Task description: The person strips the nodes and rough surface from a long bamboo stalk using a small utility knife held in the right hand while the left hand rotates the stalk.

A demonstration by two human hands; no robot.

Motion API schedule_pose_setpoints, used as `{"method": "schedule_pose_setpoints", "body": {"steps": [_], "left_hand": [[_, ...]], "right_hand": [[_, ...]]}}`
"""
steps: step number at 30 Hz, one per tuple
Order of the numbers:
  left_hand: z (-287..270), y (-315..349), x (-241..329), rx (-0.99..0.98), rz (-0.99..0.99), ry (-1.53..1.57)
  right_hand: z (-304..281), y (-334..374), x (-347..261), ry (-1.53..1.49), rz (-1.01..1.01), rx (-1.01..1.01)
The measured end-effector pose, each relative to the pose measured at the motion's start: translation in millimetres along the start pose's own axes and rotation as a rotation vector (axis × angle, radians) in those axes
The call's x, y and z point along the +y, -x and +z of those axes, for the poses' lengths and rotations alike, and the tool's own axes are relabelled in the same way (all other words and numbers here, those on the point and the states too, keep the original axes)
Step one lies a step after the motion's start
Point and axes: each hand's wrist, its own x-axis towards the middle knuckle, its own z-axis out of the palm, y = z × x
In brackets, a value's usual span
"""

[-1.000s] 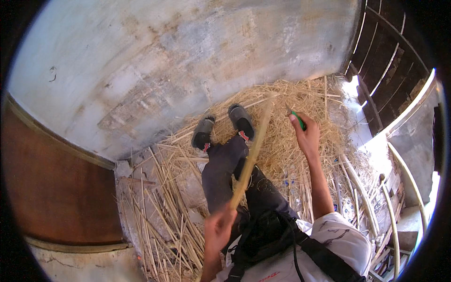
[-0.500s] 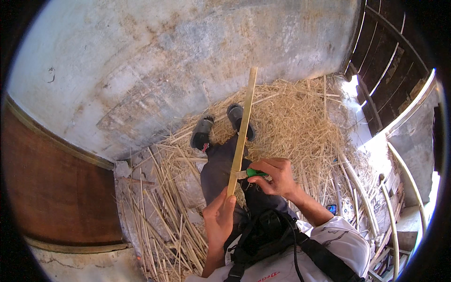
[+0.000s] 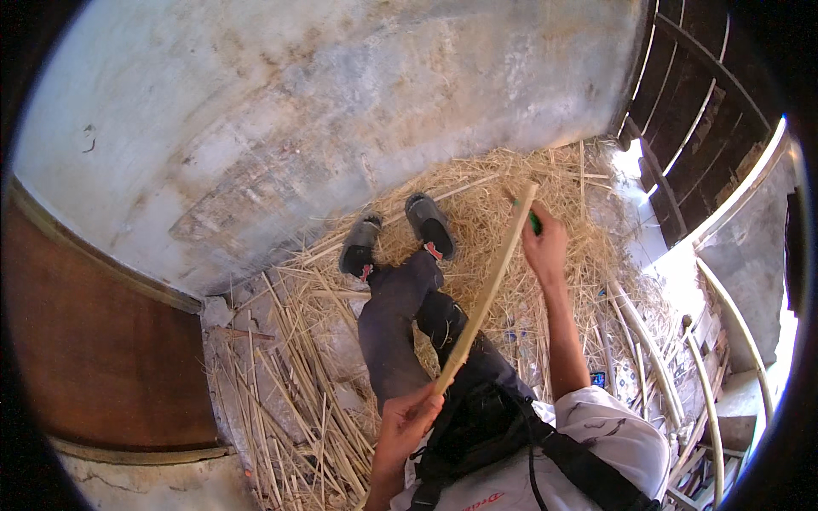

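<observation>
A long, flat bamboo strip (image 3: 487, 294) slants away from me over my lap, its far end raised to the right. My left hand (image 3: 411, 419) is closed around the strip's near end. Out by the far end, my right hand (image 3: 546, 245) is closed on a knife (image 3: 535, 223) with a green handle. The knife's blade is mostly hidden behind the strip's tip, so I cannot tell whether it touches the bamboo. My legs in dark trousers (image 3: 388, 328) stretch out below the strip.
Pale shavings (image 3: 486, 230) cover the floor ahead and right. Several thin bamboo strips (image 3: 290, 400) lie at the left, near a brown door panel (image 3: 111, 341). A stained wall (image 3: 341, 111) stands beyond my shoes (image 3: 430, 226). Long poles (image 3: 652, 349) and a phone (image 3: 598, 379) are at the right.
My right hand has moved with the knife from the strip's near part out to its far end. The strip has tilted rightward, and my left hand has dropped slightly lower.
</observation>
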Motion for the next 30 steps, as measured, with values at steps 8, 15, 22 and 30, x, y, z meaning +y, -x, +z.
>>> {"method": "schedule_pose_setpoints", "body": {"steps": [8,15,22,30], "left_hand": [[-19.4,-56.7,-18.3,0.408,0.304,-0.154],[1.7,-52.5,6.6,0.396,0.394,-0.252],[-0.4,-47.1,10.0,0.345,0.343,-0.172],[-4.3,-36.9,-14.3,0.198,0.239,-0.077]], "right_hand": [[19.6,78.1,-19.3,-0.17,-0.228,-0.525],[28.1,102.2,-40.4,-0.364,-0.396,-0.531],[15.8,87.8,-47.7,-0.26,-0.518,-0.449],[28.2,42.9,-26.4,-0.243,-0.302,-0.173]]}}
